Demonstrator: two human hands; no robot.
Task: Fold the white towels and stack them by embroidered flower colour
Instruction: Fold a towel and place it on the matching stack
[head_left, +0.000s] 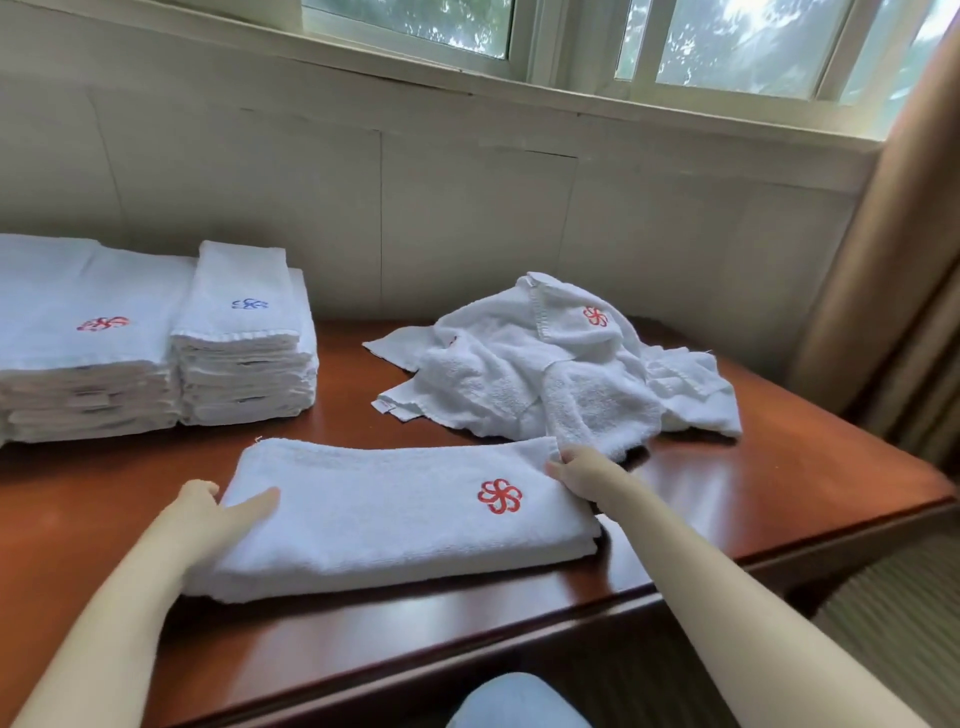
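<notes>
In the head view, a folded towel (395, 519) is lying across the near middle of the reddish-brown worktop (753, 483), its red embroidered flower (500, 496) facing up toward its right end. The left hand (218, 506) is holding the towel's left end, with the thumb lying on top of the cloth and the fingers curled at the edge. The right hand (579, 470) is gripping the towel's far right corner with bent fingers.

At the far left, two piles of folded towels are standing just beside each other. The red-flower stack (78, 358) is sitting at the left edge of the picture, and the narrower blue-flower stack (244, 358) is sitting to its right.

To the right and farther back, a heap of loose towels (561, 379) is lying crumpled, with one red flower showing on its upper fold. The heap's near edge is reaching almost to the right hand.

Behind the worktop a pale wall is rising to a window (675, 47), and a tan curtain (883, 234) is hanging at the right.
</notes>
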